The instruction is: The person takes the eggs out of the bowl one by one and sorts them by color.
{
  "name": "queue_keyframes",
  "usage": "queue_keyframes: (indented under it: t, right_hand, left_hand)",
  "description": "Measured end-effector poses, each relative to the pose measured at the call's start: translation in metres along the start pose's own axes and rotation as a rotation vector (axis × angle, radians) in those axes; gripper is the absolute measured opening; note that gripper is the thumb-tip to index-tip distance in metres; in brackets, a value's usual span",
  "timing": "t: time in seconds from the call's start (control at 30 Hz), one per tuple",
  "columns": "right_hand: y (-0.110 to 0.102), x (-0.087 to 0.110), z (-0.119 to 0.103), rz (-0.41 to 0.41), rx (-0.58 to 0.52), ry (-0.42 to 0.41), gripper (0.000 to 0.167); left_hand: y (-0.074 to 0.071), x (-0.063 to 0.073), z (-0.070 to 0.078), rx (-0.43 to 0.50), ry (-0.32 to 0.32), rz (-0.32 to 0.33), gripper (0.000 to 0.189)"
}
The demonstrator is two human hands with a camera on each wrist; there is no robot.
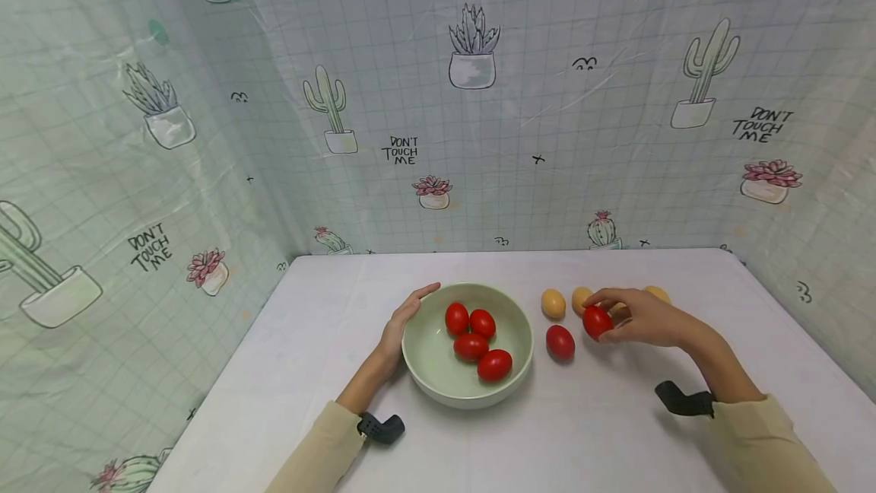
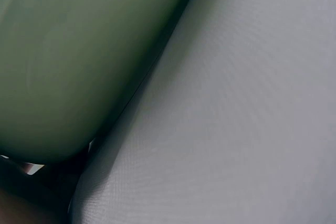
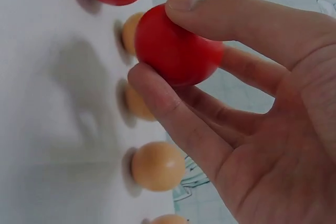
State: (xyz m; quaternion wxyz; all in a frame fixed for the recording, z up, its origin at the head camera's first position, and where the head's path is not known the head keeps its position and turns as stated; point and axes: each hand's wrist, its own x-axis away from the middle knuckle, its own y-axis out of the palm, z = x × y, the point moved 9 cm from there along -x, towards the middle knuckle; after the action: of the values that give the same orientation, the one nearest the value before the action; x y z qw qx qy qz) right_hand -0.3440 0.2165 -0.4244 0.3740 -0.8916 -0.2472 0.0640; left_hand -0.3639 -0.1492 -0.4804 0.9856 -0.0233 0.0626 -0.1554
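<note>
My right hand [image 1: 643,316] pinches a red egg [image 1: 598,322] between thumb and fingertips. In the right wrist view, the thumb lies on one side of this egg [image 3: 170,48] and a finger supports the other. Another red egg [image 1: 560,343] lies on the table just left of it. Several red eggs [image 1: 471,347] sit together inside a pale green bowl [image 1: 436,375]. My left hand [image 1: 397,329] rests against the bowl's left side, fingers extended along the rim. Only the bowl's outer wall [image 2: 68,56] and the tabletop fill most of the left wrist view.
Several yellow-tan eggs lie behind and around the right hand, among them one egg [image 1: 553,303] right of the bowl and another egg [image 1: 658,294] farther right. The white table [image 1: 547,440] meets a cactus-print curtain [image 1: 520,120] at its back edge.
</note>
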Motion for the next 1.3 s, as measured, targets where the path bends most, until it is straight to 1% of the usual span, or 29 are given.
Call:
queue_keyframes:
  t: [0.3, 0.53, 0.63, 0.83, 0.97, 1.13, 1.3]
  right_hand:
    - [0.006, 0.0, 0.019, -0.026, 0.003, 0.061, 0.055]
    - [0.012, -0.004, 0.026, -0.022, 0.048, 0.091, 0.054]
    - [0.016, -0.004, 0.03, -0.028, 0.04, 0.128, 0.053]
    - [0.021, -0.001, 0.034, -0.036, 0.037, 0.134, 0.051]
    - [0.021, -0.001, 0.032, -0.051, 0.045, 0.114, 0.05]
    - [0.02, -0.002, 0.029, -0.078, 0.038, 0.118, 0.05]
    - [0.019, -0.003, 0.026, -0.098, 0.034, 0.118, 0.051]
  left_hand:
    - [0.0, -0.002, -0.002, -0.015, -0.001, -0.01, 0.053]
    - [-0.002, -0.002, -0.004, -0.001, -0.01, -0.008, 0.053]
    - [-0.001, -0.002, -0.003, -0.003, -0.004, -0.012, 0.053]
    - [0.003, -0.003, -0.002, -0.021, 0.0, -0.03, 0.052]
    - [0.002, -0.002, -0.002, -0.028, -0.002, -0.022, 0.052]
    - [0.0, -0.001, -0.002, -0.027, -0.011, -0.009, 0.052]
    - [-0.002, -0.001, -0.002, -0.006, -0.014, -0.007, 0.052]
